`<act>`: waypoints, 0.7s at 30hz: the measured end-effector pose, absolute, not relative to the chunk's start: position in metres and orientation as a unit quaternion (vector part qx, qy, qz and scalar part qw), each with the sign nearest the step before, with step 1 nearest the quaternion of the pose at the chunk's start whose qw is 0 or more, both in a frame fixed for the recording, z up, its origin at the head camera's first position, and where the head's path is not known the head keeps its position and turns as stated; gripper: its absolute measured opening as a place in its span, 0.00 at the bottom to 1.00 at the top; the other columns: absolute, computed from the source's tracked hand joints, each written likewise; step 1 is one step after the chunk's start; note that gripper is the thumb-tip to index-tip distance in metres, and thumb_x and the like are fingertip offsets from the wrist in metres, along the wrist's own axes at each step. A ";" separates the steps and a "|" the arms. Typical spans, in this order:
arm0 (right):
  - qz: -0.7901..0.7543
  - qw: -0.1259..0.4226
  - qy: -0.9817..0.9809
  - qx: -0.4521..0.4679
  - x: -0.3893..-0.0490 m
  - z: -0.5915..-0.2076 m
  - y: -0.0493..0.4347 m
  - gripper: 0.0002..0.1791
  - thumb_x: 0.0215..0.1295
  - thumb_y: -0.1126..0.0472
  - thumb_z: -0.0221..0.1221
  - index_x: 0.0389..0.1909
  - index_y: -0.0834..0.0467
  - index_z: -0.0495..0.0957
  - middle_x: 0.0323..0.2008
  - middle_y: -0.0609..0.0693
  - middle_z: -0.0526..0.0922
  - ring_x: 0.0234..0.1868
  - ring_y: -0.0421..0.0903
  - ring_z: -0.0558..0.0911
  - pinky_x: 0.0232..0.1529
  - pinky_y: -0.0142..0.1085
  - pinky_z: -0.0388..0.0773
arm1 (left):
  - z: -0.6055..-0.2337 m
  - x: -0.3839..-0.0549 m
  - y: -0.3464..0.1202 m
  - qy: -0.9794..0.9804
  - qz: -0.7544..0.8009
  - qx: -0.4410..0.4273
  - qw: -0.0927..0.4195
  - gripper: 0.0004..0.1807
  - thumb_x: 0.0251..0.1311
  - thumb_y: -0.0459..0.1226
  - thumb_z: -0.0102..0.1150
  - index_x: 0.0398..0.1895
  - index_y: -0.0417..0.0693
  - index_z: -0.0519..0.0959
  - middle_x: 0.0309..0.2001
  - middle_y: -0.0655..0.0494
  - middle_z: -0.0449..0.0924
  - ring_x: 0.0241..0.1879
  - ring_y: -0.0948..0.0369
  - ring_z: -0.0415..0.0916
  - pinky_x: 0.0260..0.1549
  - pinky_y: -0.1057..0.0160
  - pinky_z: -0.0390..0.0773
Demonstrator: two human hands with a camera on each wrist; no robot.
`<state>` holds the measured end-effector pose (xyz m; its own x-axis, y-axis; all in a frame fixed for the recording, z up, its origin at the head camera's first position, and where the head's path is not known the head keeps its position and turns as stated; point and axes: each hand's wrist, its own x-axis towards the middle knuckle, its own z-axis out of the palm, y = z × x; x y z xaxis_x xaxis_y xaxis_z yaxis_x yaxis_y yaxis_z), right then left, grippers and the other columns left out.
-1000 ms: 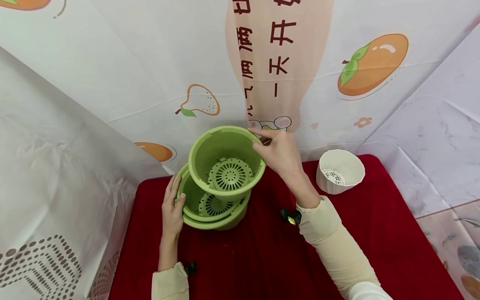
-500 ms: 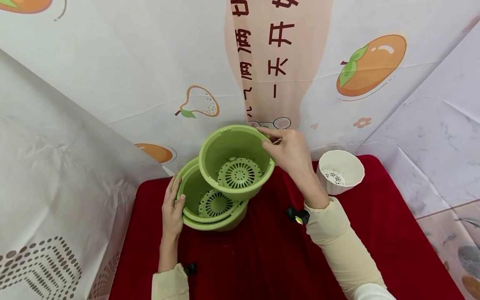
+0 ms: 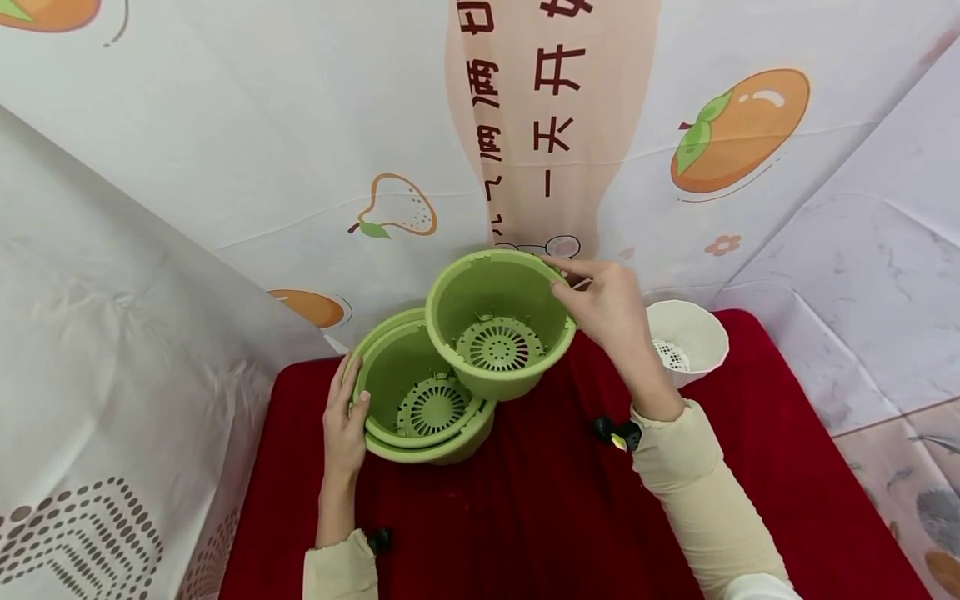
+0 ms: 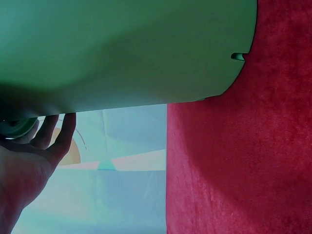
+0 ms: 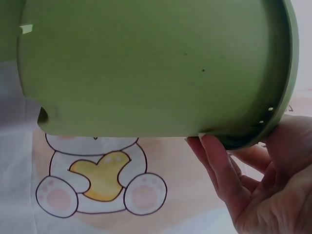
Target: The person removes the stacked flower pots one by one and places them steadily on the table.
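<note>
Right of the right hand point(image 3: 606, 302), a white pot point(image 3: 697, 337) stood on the tabletop point(image 3: 787, 442); a printed sheet point(image 3: 405, 108) hung beyond.

The upper round green plastic pot point(image 3: 500, 312) and nested green plastic pair point(image 3: 416, 392) look smooth, matt. The round white plastic pot point(image 3: 697, 333) near the far right corner of the red napped tablecloth point(image 3: 525, 508) is ribbed; the printed white cloth backdrop point(image 3: 300, 125), creased.

1. Lifted green pot point(image 3: 501, 344): slotted base, mouth up, hanging out around 2 o'clock from the other two.
2. Inner green pot point(image 3: 397, 362): also slotted, nested.
3. Outer green pot point(image 3: 468, 442): mostly hidden underneath.
</note>
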<state>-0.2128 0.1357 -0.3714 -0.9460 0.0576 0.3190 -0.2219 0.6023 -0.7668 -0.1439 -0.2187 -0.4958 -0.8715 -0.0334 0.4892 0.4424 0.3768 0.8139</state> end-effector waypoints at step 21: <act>0.425 0.180 -0.886 0.030 -0.209 -0.374 0.163 0.19 0.61 0.64 0.60 0.50 0.45 0.87 0.27 0.51 0.86 0.25 0.41 0.81 0.19 0.26 0.70 | -0.497 -0.144 -0.220 -0.801 -0.543 -0.126 0.218 0.27 0.65 0.17 0.45 0.69 0.25 0.63 0.72 0.31 0.56 0.69 0.34 0.56 0.61 0.72 0.63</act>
